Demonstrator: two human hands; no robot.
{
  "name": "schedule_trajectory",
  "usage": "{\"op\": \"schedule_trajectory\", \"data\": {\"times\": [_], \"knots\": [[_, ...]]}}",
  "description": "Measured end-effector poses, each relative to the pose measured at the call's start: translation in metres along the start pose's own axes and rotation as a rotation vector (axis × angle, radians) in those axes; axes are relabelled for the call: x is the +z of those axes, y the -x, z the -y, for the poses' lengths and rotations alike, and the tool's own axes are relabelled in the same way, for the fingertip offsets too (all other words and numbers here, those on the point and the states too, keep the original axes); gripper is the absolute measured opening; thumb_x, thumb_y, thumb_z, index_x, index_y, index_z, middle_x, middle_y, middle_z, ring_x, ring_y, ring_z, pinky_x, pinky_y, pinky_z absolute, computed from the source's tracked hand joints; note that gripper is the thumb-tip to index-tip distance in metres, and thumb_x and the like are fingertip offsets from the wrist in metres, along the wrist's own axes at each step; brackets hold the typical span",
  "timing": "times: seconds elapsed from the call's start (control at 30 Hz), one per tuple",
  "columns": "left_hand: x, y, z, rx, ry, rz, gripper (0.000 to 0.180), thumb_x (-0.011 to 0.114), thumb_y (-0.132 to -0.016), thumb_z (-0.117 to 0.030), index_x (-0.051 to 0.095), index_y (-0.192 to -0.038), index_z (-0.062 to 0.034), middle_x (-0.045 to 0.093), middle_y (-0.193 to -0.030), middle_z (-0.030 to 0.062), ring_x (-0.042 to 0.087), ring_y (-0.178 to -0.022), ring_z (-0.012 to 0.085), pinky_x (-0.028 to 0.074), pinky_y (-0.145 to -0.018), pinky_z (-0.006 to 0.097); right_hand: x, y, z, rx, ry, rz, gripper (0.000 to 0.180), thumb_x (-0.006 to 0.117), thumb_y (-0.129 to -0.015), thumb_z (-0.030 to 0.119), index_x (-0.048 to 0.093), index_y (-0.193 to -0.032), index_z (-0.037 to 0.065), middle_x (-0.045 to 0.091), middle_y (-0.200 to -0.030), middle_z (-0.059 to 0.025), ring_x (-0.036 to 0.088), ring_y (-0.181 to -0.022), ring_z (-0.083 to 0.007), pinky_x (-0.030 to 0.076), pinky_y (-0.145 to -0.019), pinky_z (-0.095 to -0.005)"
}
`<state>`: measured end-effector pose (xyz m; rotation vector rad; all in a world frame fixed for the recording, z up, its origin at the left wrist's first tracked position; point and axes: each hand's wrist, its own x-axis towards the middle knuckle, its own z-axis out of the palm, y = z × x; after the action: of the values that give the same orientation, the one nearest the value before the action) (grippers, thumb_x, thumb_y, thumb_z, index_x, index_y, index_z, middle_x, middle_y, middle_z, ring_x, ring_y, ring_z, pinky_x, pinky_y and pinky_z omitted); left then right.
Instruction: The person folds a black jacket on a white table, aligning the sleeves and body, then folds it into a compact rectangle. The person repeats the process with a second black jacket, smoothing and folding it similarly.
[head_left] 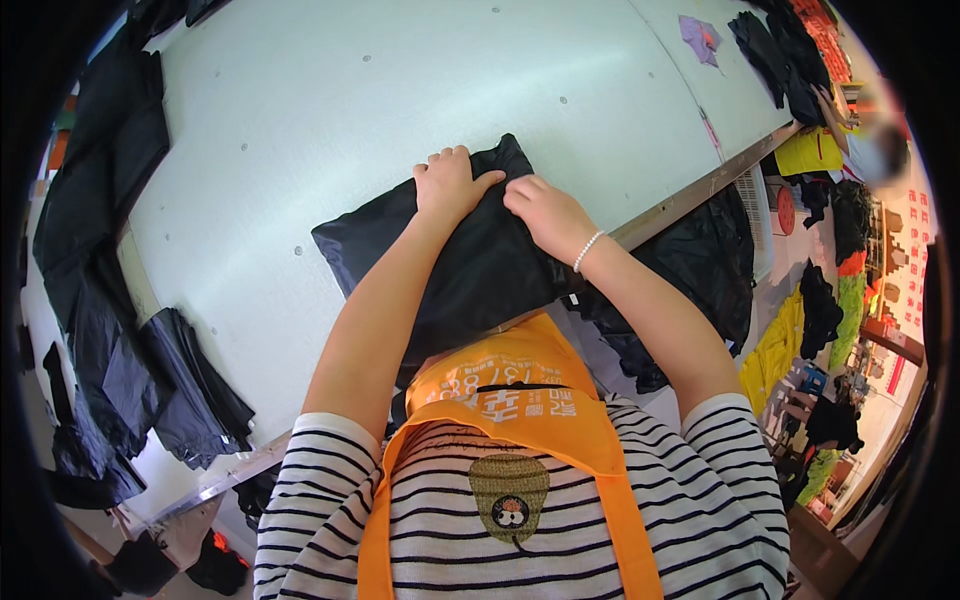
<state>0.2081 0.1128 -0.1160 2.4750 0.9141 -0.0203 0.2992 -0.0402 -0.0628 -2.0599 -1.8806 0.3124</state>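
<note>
Black garment (470,260), both hands gripping it, left hand (450,185), right hand (545,212), white table (330,110)

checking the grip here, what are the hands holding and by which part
Both hands are on the folded black garment on the table: left hand and right hand pinch its fabric together near the far top edge.

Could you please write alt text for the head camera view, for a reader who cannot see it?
Seen from above, a person's left hand and right hand press together on a folded black garment lying on a pale green table. More dark garments hang over the table's left edge, and the person wears a striped shirt under an orange apron.
</note>
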Motion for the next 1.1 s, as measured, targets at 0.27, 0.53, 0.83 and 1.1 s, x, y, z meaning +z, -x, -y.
{"op": "schedule_trajectory", "data": {"times": [0.27,0.53,0.83,1.1], "knots": [[0.004,-0.003,0.006,-0.016,0.047,0.005,0.064,0.061,-0.076,-0.064,0.061,-0.093,-0.0026,0.065,-0.093,0.0146,0.061,-0.094,0.0283,0.04,-0.085,0.043,-0.023,0.082,0.036,-0.04,0.06,0.042,0.016,0.053,-0.074,0.004,0.053,-0.09,0.005,0.051,-0.098,-0.0078,0.053,-0.091,-0.0261,0.049,-0.074,-0.0338],[0.002,0.001,0.0,0.02,-0.032,-0.009,0.066,0.058,-0.077,-0.066,0.062,-0.094,-0.002,0.065,-0.094,0.0151,0.06,-0.096,0.0299,0.038,-0.09,0.045,-0.003,0.111,0.039,0.163,-0.113,-0.054,0.01,0.054,-0.081,0.008,0.054,-0.09,0.007,0.053,-0.093,-0.0083,0.055,-0.087,-0.0277,0.048,-0.07,-0.0356],[-0.003,0.033,-0.016,0.025,-0.149,-0.068,0.103,0.057,-0.065,-0.079,0.046,-0.129,0.0011,0.054,-0.122,0.0214,0.049,-0.117,0.0366,0.032,-0.101,0.05,0.006,0.117,0.034,0.296,-0.285,-0.225,0.048,0.069,-0.077,0.012,0.048,-0.119,0.006,0.046,-0.123,-0.0178,0.043,-0.115,-0.0386,0.036,-0.098,-0.0437],[0.009,0.042,-0.018,0.042,-0.187,-0.17,0.092,0.06,-0.067,-0.075,0.053,-0.115,0.0032,0.06,-0.108,0.017,0.054,-0.107,0.0322,0.038,-0.095,0.044,0.053,0.113,0.043,0.587,-0.149,-0.367,0.068,0.068,-0.074,0.006,0.041,-0.136,0.013,0.038,-0.136,-0.0193,0.038,-0.123,-0.0385,0.031,-0.103,-0.0451]]}}
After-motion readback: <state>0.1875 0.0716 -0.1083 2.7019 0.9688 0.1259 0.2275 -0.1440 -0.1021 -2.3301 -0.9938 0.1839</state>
